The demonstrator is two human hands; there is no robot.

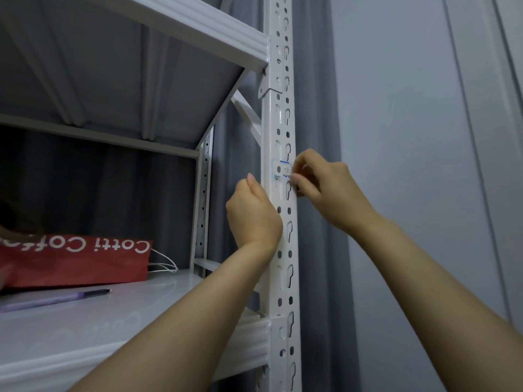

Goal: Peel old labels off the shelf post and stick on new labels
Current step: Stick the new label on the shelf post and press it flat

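Paper label, small, white with blue stripes (283, 168), on white perforated steel post (276, 281), long axis across post. Right hand (325, 188) nearer: fingertips pinched on its right edge, label lying leftward. Left hand (254, 213) grips post just below.

A grey curtain (314, 108) hangs beside a pale wall (396, 137), behind dimly lit white metal shelves (198, 26).

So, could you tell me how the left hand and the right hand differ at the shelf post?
The left hand sits lower, against the left side of the shelf post, thumb up; the right hand sits higher, on the post's right. The right hand pinches the label; the left hand touches no label, its fingers hidden. Both are bare and at the post.
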